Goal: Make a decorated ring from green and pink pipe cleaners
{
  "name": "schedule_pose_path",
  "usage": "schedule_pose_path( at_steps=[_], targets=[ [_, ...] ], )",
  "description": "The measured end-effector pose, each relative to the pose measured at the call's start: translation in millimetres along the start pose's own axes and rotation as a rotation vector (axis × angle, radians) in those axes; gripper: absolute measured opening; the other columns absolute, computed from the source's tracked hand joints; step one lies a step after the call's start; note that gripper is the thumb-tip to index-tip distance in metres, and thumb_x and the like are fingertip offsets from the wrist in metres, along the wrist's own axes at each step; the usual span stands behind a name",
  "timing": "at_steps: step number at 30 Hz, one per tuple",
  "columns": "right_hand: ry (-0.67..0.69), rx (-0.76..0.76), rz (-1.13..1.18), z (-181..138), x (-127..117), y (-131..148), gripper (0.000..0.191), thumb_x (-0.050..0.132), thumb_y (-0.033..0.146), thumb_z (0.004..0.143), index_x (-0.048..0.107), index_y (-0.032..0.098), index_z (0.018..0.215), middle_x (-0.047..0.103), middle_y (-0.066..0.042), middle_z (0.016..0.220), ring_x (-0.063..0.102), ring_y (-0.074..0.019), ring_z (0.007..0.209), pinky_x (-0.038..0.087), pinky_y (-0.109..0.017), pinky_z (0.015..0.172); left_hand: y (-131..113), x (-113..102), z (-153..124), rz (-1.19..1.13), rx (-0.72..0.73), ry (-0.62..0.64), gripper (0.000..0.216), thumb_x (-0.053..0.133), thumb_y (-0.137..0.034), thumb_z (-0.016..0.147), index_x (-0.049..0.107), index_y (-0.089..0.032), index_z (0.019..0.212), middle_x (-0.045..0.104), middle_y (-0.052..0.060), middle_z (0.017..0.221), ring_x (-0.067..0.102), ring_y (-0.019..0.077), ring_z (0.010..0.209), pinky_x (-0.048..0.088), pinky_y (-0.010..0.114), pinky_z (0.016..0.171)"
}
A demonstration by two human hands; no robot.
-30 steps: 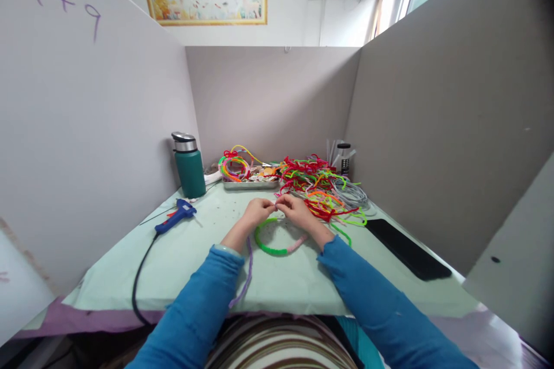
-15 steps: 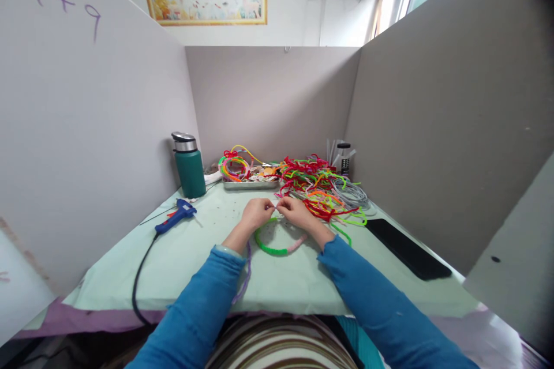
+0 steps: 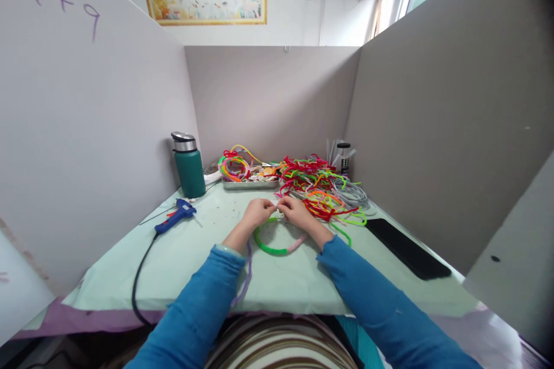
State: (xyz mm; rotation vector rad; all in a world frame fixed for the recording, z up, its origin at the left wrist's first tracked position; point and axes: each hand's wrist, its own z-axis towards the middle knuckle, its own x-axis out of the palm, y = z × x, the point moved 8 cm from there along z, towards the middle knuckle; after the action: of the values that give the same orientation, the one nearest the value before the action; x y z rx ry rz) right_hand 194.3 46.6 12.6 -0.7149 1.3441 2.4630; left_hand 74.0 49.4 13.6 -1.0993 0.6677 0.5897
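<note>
My left hand (image 3: 257, 213) and my right hand (image 3: 295, 211) meet at the middle of the table, fingers pinched together on the top of a hoop (image 3: 272, 243). The hoop is wrapped in green chenille stem along its near curve and in pink toward the right end. A purple chenille stem (image 3: 244, 277) trails from under my left wrist toward the table's near edge. Both sleeves are blue.
A blue glue gun (image 3: 175, 217) with a black cord lies at left. A green flask (image 3: 189, 165) stands behind it. A metal tray (image 3: 250, 184) of hoops and a heap of coloured chenille stems (image 3: 320, 190) sit at the back. A black phone (image 3: 407, 248) lies at right.
My hands stay pinched on the hoop's top with only tiny finger shifts. The purple stem's loose end has swung slightly.
</note>
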Motion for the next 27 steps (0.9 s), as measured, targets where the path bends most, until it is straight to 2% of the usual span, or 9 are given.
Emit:
schedule_pose_path(
  at_steps=[3, 6, 8, 11, 16, 21, 23, 27],
  targets=[
    [0.036, 0.045, 0.129, -1, 0, -2, 0.018, 0.042, 0.028, 0.083, 0.055, 0.017, 0.074, 0.048, 0.004, 0.052, 0.044, -0.0106, 0.047, 0.032, -0.021, 0.047, 6, 3, 2, -0.211, -0.069, 0.031, 0.029, 0.057, -0.038, 0.072, 0.071, -0.012, 0.077, 0.063, 0.001, 0.061, 0.051, 0.0112, 0.058, 0.034, 0.022, 0.055],
    [0.029, -0.003, 0.178, -2, -1, 2, 0.017, 0.044, 0.029, 0.082, 0.057, 0.018, 0.082, 0.051, 0.003, 0.057, 0.046, -0.0103, 0.050, 0.034, -0.021, 0.049, 10, 5, -2, -0.393, -0.203, 0.066, 0.033, 0.063, -0.042, 0.067, 0.069, -0.010, 0.076, 0.044, -0.005, 0.045, 0.033, 0.0063, 0.042, 0.024, 0.022, 0.045],
    [0.026, -0.053, 0.201, -2, -1, 6, 0.016, 0.046, 0.028, 0.082, 0.058, 0.018, 0.085, 0.054, 0.002, 0.062, 0.047, -0.0101, 0.053, 0.035, -0.020, 0.050, 9, 6, -6, -0.477, -0.270, 0.112, 0.033, 0.065, -0.041, 0.066, 0.068, -0.011, 0.078, 0.033, -0.008, 0.041, 0.024, 0.0046, 0.038, 0.017, 0.022, 0.041],
    [0.028, -0.105, 0.212, -2, -1, 9, 0.015, 0.047, 0.028, 0.081, 0.058, 0.018, 0.086, 0.056, 0.002, 0.067, 0.048, -0.0100, 0.055, 0.036, -0.021, 0.052, 5, 8, -12, -0.587, -0.303, 0.173, 0.030, 0.064, -0.038, 0.066, 0.066, -0.011, 0.079, 0.025, -0.010, 0.040, 0.017, 0.0041, 0.036, 0.011, 0.023, 0.040],
    [0.044, -0.128, 0.155, -5, -4, 16, 0.011, 0.048, 0.026, 0.080, 0.056, 0.018, 0.077, 0.052, 0.003, 0.062, 0.046, -0.0100, 0.056, 0.035, -0.021, 0.054, 3, 13, -16, -0.695, -0.290, 0.286, 0.023, 0.064, -0.033, 0.066, 0.062, -0.012, 0.075, 0.022, -0.010, 0.040, 0.015, 0.0036, 0.035, 0.008, 0.023, 0.040],
    [0.202, -0.044, 0.326, -7, 4, 19, 0.014, 0.050, 0.029, 0.077, 0.050, 0.017, 0.071, 0.046, 0.005, 0.055, 0.041, -0.0086, 0.050, 0.032, -0.021, 0.049, -5, 14, -19, -0.762, -0.225, 0.385, 0.025, 0.067, -0.034, 0.064, 0.059, -0.013, 0.073, 0.024, -0.010, 0.041, 0.016, 0.0031, 0.036, 0.006, 0.023, 0.040],
    [0.159, 0.001, 0.371, -4, 2, 13, 0.015, 0.051, 0.031, 0.075, 0.050, 0.017, 0.070, 0.044, 0.005, 0.052, 0.039, -0.0084, 0.047, 0.031, -0.021, 0.047, -9, 11, -20, -0.791, -0.209, 0.373, 0.027, 0.067, -0.037, 0.066, 0.058, -0.013, 0.074, 0.025, -0.010, 0.043, 0.016, 0.0030, 0.036, 0.006, 0.023, 0.040],
    [-0.060, 0.109, 0.329, 4, -13, -11, 0.017, 0.052, 0.032, 0.072, 0.048, 0.018, 0.065, 0.043, 0.006, 0.048, 0.039, -0.0084, 0.043, 0.028, -0.021, 0.042, -11, 11, -23, -0.794, -0.232, 0.366, 0.030, 0.065, -0.039, 0.069, 0.058, -0.012, 0.079, 0.031, -0.008, 0.048, 0.019, 0.0023, 0.037, 0.007, 0.023, 0.040]
  ],
)
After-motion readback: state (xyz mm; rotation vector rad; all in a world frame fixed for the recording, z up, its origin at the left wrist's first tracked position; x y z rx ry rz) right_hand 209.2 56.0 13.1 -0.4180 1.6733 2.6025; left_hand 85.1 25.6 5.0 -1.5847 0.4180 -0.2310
